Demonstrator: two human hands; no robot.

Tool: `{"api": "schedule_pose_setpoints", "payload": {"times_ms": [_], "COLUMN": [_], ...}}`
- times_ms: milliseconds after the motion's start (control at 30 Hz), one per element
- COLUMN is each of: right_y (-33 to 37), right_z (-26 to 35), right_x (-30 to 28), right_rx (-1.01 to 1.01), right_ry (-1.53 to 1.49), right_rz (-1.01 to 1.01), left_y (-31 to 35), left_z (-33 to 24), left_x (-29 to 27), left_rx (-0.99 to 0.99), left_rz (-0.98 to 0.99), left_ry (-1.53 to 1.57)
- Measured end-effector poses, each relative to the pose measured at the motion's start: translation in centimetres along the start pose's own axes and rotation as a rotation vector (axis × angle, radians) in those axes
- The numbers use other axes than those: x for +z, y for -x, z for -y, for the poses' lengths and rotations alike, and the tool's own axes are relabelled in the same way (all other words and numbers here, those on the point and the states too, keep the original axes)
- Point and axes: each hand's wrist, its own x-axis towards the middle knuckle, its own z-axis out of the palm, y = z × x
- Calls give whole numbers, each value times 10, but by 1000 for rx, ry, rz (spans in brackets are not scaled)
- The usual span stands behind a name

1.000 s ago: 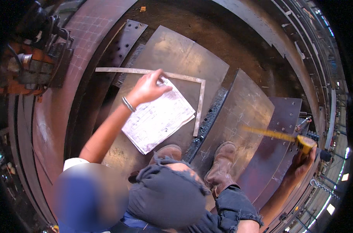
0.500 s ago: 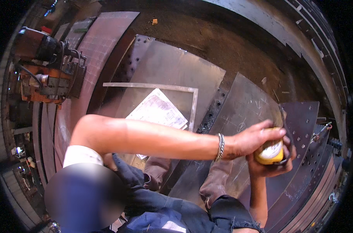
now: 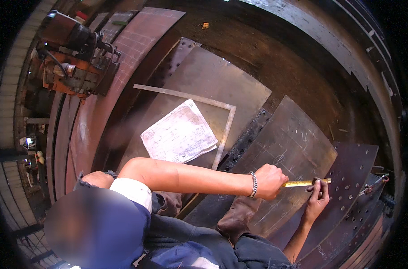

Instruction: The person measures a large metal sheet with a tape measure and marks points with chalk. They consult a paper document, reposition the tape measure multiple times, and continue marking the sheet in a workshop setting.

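At far left, one machine (image 3: 74,71), orange and black, overlaps the left edge of one red plate (image 3: 143,38) chalked with a grid. Next comes one bare plate (image 3: 222,76). On it lies one square (image 3: 213,102): its long arm juts past the plate's left edge, and its short arm runs down near the right edge. One stack of papers (image 3: 179,134) sits inside the square's corner. Below are our two boots (image 3: 235,217), the left mostly hidden by our one bent forearm.

Further right, above one marked plate (image 3: 275,152), our two hands share one yellow tape (image 3: 298,184). Our left hand (image 3: 270,181), one bracelet (image 3: 253,184) at its wrist, is curled into a fist around one end; we cannot tell what else it covers. Our right hand (image 3: 318,199) pinches the tape just short of its tip, by the plate's right edge. Beyond lies one holed plate (image 3: 354,168).
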Motion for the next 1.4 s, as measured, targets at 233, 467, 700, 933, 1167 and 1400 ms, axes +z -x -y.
{"api": "schedule_pose_setpoints", "payload": {"times_ms": [233,467,700,933,1167,1400], "right_y": [-7,-47,-78,-107,-113,-103], "right_z": [-19,-59,-168,-189,-198,-177], "right_x": [-8,-72,-127,-81,-69,-70], "right_rx": [236,199,447,483,501,137], "right_ry": [-178,-325,-435,-270,-184,320], "right_rz": [97,-307,-451,-393,-347,-393], "left_y": [-8,-18,-43,-87,-111,-102], "left_z": [17,40,90,141,149,163], "left_x": [-22,-124,-159,-113,-90,-104], "left_rx": [61,120,108,77,122,87], "left_rz": [59,186,183,199,79,76], "left_ry": [-252,-282,-421,-407,-424,-449]}}
